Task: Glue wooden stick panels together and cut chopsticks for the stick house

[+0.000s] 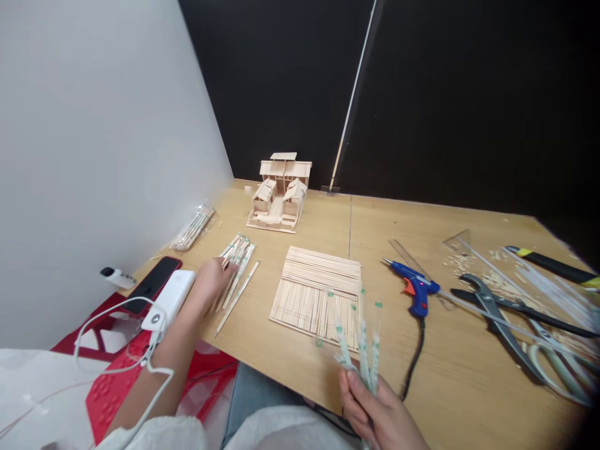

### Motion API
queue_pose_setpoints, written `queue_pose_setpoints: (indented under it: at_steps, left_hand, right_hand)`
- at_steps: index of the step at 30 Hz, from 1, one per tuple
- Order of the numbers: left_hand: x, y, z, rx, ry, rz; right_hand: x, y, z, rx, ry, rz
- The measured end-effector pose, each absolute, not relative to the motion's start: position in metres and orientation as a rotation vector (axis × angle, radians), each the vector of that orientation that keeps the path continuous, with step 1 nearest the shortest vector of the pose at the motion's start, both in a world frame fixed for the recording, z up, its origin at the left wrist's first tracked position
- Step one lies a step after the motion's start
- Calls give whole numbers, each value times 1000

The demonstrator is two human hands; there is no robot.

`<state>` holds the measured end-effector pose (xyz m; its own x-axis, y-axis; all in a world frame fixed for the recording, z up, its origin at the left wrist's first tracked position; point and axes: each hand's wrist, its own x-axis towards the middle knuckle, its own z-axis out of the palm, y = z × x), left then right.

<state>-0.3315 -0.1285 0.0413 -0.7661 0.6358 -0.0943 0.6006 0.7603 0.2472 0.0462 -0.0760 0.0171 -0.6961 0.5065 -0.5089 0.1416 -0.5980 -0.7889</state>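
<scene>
Pointing forward, wrappers [362, 350] sit pinched in the right hand [372, 406] near the panel [309, 290], lower ends hidden; left of it, the left hand [213, 280] partly covers forward-slanting sticks [238, 272], grip unclear.

- My left hand [213, 278] hides some part of the wooden sticks [242, 262].
- The wrappers [362, 350] in my right hand [370, 400] are blurred; their print I cannot read.
- The right edge cuts the black-and-yellow tool [555, 262].

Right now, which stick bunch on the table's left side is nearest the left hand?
The spread-out stick pile with green-marked far ends, right at the left hand. The other, the bagged sticks, lies farther back in clear plastic.
</scene>
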Motion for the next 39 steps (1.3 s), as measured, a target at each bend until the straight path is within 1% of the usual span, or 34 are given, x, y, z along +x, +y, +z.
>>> queue_pose_setpoints:
  at_steps: [6,9,12,16,20,24,26,30,33,36,39]
  left_hand:
    - [-333,-130,47,983,2766,449]
    - [-315,-134,60,1024,2688,697]
    - [-273,-138,77,1065,2457,972]
    - [-205,-136,92,1158,2025,1108]
    - [-164,-127,92,1110,1669,1191]
    - [-158,-122,82,990,1609,1245]
    - [-158,-122,76,946,1604,1262]
    - [-147,-124,67,945,1567,1269]
    - [-131,-130,56,945,1445,1178]
    - [-119,-141,39,799,1324,1095]
    - [-115,-150,27,732,1354,1139]
  right_hand:
    - [45,-77,19,-1098,-1282,2393]
    - [41,-73,22,-1097,-1281,2348]
    - [25,-60,31,-1040,-1261,2191]
    - [-11,-37,52,-902,-1424,1977]
    - [-42,-25,71,-698,-1585,1937]
    - [-48,-24,74,-564,-1556,2091]
    - [-46,-24,71,-599,-1524,2072]
    - [-41,-23,63,-789,-1360,1863]
    - [-38,-20,63,-900,-1313,1759]
    - [-35,-16,64,-900,-1336,1607]
    - [-33,-12,63,-875,-1305,1693]
